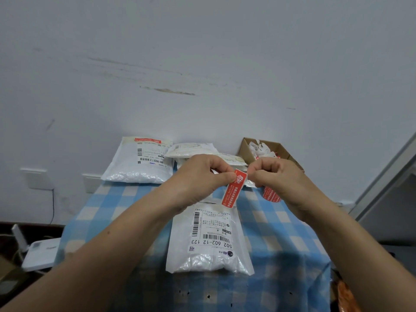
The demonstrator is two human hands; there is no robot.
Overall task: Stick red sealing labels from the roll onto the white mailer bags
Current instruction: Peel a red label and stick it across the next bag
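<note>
Peeling: left hand [202,176] pinches red sealing label [231,192], right hand [276,176] pinches label strip [271,195]; separate slowly, avoid curling adhesive.

The left hand [202,176] pinches the top of a red label [233,191]. The right hand [276,179] pinches the label strip [271,195]. A white bag [202,262] lies below on the checked table [281,233].

Soft, even light, cool and a bit dim, fills the room; the wall [202,52] looks flat grey-blue. A faint shadow darkens the near cloth [281,233]. Slight glare on the bag [209,260]. Edges bend, wide-angle; the lower corners go darker, softer
</note>
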